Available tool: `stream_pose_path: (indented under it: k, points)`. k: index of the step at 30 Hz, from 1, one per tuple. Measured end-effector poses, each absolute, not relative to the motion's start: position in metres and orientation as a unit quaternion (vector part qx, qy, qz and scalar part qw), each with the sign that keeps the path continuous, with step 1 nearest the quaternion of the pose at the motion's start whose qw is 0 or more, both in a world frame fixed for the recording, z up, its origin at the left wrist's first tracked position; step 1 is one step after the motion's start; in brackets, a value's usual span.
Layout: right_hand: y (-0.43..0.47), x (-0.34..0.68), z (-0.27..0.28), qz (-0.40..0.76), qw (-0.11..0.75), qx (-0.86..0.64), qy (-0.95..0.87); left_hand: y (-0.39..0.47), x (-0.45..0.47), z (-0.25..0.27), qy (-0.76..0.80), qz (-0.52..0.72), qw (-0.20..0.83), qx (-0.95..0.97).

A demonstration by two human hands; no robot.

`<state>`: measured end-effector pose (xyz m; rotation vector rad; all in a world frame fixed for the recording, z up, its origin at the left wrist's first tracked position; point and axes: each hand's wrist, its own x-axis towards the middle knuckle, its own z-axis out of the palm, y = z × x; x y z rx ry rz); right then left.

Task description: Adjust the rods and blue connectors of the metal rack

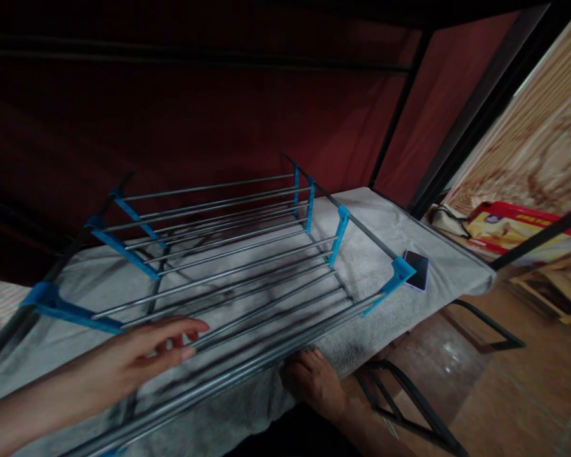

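A rack of grey metal tubes [247, 270] with blue plastic brackets [340, 235] lies across a bed-like surface covered in grey cloth [447, 247]. My left hand [157, 355] hovers over its left front part, with thumb and fingers apart and nothing visible between them. The fingertips are close to the thin crossing tubes; I cannot tell whether they touch. Just in front of the thick front tubes [247, 368], my right hand [316, 381] rests low at the cloth's near side. Its fingers are curled, and whatever they may grip is hidden.
A dark phone [416, 270] lies on the cloth beside the rack's right front bracket. Black metal frame posts [402, 120] and a dark red panel [195, 120] stand behind. To the right are a red and yellow box [518, 231], a wooden stool [556, 285] and a black metal chair frame [409, 393].
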<state>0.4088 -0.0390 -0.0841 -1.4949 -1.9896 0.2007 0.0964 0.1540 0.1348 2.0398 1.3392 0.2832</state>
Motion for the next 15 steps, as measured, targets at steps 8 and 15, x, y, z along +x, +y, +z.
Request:
stream_pose_path:
  k: [8, 15]
  points:
    - [-0.037, 0.394, -0.106, -0.012, 0.372, -0.584, -0.722, 0.190, 0.219, 0.020, 0.351, 0.020, 0.241, 0.905]
    - [-0.026, 0.384, -0.124, -0.088, 0.441, -0.570, -0.688, 0.194, 0.248, -0.017, 0.367, -0.013, 0.237, 0.900]
